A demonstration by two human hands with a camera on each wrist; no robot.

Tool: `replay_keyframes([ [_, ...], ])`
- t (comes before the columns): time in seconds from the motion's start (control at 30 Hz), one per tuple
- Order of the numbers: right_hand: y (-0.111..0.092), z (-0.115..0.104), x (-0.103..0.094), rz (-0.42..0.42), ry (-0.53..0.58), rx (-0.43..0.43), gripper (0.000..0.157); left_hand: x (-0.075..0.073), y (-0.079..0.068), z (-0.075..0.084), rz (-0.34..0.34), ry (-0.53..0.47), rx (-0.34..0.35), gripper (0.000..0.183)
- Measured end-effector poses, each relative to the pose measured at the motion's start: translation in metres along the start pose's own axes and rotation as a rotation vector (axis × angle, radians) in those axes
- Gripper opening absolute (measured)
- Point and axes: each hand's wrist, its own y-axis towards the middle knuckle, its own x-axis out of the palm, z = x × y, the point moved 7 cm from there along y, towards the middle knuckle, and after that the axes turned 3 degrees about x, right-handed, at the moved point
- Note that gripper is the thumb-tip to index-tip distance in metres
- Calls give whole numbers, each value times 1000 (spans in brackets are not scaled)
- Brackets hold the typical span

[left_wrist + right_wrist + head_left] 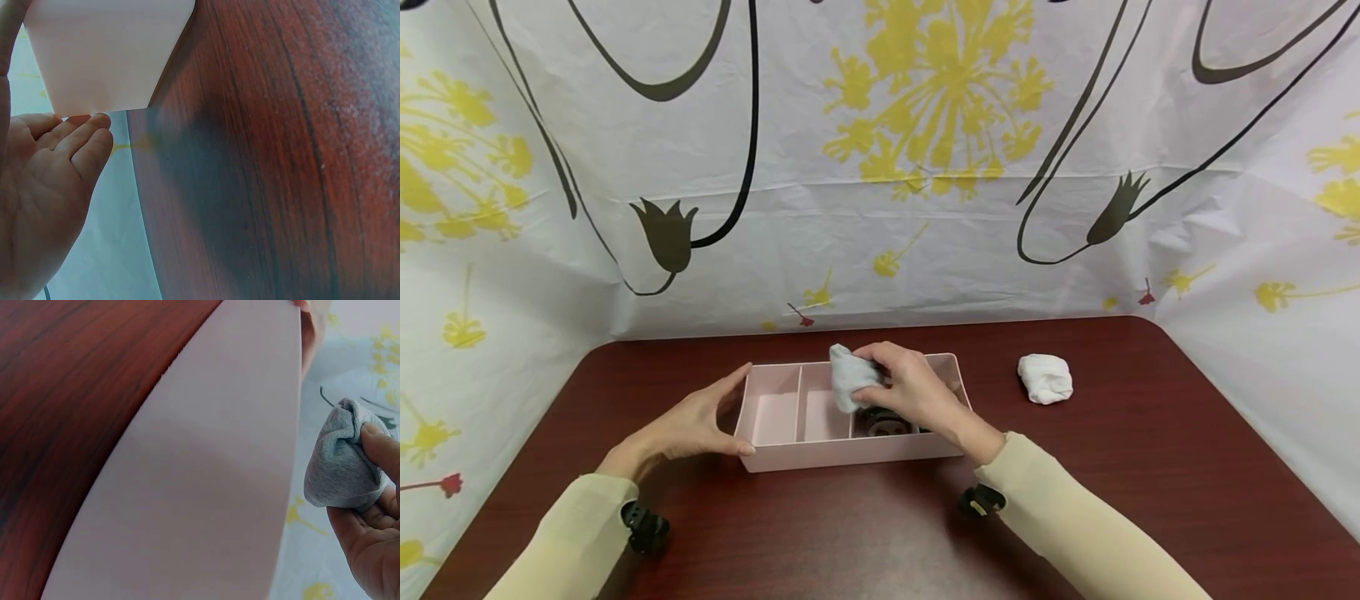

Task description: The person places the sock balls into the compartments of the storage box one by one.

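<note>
One pink box (850, 455) lies at the centre of the frame on one desk (775, 537); at least two dividers (799, 404) show inside. Two hands are at work. The left-hand grip (694, 423) is spread across the box's left end, thumb at the near corner, fingertips at the far one. The right-hand grip (917, 392) pinches one grey-blue cloth bundle (847, 379) above the box, at mid-frame. Below that hand sits a dark item (887, 423), partly hidden. One white bundle (1045, 379) lies right of centre, apart from the box.
</note>
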Motion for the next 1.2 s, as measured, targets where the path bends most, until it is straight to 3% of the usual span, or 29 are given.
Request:
replay_keyframes([
  [0.37, 12, -5, 29, -44, -44, -7, 37, 1, 0, 1, -2, -6, 5, 118],
  [0.6, 14, -10, 45, -73, -217, -24, 41, 1, 0, 1, -2, -6, 15, 118],
  [0.83, 16, -21, 63, -159, -362, -72, 37, -1, 1, 1, 2, -5, 16, 118],
  [1.2, 16, -20, 84, -255, -624, -55, 34, -1, 0, 1, 5, -16, 27, 118],
])
